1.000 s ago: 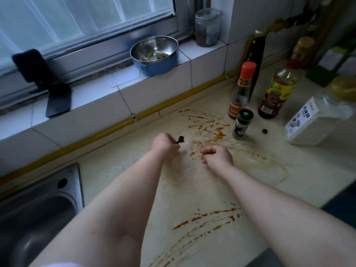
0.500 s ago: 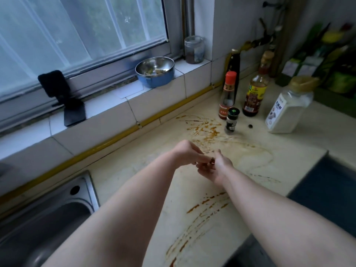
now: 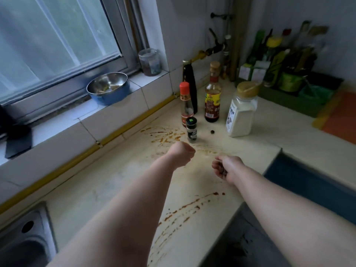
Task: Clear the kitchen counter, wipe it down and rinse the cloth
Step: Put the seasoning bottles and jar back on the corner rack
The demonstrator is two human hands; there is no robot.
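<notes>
The beige counter (image 3: 119,182) is streaked with brown sauce stains (image 3: 165,134), and more splatter lies near the front edge (image 3: 181,211). My left hand (image 3: 182,153) hovers over the stains as a fist, and nothing shows in it. My right hand (image 3: 225,167) is curled beside it, apart from it, with a small dark scrap (image 3: 223,172) showing between its fingers. A small dark bit (image 3: 212,132) lies on the counter beyond both hands. No cloth is in view.
A black-capped spice jar (image 3: 191,130), red-capped bottle (image 3: 185,105), dark tall bottle (image 3: 190,87), brown sauce bottle (image 3: 212,99) and white powder jar (image 3: 241,114) stand at the back. A steel bowl (image 3: 108,90) sits on the sill. The sink (image 3: 25,237) is lower left, the stove (image 3: 308,185) right.
My left hand carried a dark scrap to my right hand and met it. The hands have since parted, and the view has swung right.
</notes>
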